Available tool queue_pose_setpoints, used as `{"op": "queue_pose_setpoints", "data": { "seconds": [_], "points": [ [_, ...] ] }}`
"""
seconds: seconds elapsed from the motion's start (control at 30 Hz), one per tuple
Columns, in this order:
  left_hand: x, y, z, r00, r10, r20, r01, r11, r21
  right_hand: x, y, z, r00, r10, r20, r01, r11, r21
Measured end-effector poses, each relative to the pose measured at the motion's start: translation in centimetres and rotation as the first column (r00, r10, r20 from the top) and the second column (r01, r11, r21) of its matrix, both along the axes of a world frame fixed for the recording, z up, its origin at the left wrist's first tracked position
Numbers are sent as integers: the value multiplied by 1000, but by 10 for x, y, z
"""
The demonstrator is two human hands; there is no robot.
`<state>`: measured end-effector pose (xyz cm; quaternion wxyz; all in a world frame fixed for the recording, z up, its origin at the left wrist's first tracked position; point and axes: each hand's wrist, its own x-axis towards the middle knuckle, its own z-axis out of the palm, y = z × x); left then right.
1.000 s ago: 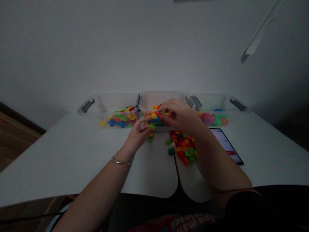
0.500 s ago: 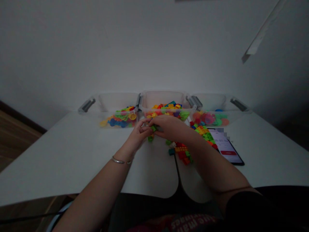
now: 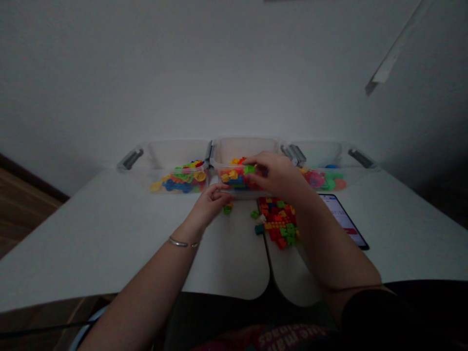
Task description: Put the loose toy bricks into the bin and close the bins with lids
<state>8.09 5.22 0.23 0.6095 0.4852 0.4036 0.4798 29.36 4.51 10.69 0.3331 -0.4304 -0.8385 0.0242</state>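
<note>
My right hand (image 3: pixel 275 173) reaches over the front rim of the middle clear bin (image 3: pixel 244 146) and pinches a green brick (image 3: pixel 249 169) above the coloured bricks inside. My left hand (image 3: pixel 209 202) rests on the white table (image 3: pixel 109 234) just in front of that bin, fingers curled together near a small green brick (image 3: pixel 227 210); what it holds, if anything, is hidden. A flat cluster of joined red, orange and green bricks (image 3: pixel 280 222) lies under my right forearm. A thin bangle circles my left wrist.
A left clear bin (image 3: pixel 175 156) holds mixed coloured pieces and a right clear bin (image 3: pixel 321 156) holds pink, green and orange ones. A lit phone (image 3: pixel 345 222) lies right of the brick cluster. Loose green and teal bricks (image 3: pixel 256 214) lie nearby.
My right hand met my left hand at the table half a second ago, then rose back over the middle bin with a green brick. The green brick left my left fingers.
</note>
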Motion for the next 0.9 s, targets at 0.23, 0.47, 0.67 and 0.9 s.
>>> {"op": "queue_pose_setpoints", "data": {
  "seconds": [0.23,0.47,0.67,0.9],
  "points": [
    [-3,1,-8,926,143,-350,-83,980,181,27,17,0,951,-289,-105,291,957,0],
    [-9,4,-8,739,225,-635,58,918,393,30,28,-9,940,-340,-39,335,936,-105],
    [-10,5,-11,641,231,-732,165,890,425,29,28,-9,928,-369,46,372,923,-102],
    [-10,3,-12,610,192,-769,231,885,404,22,24,-7,889,-408,206,436,892,-115]
  ]
}}
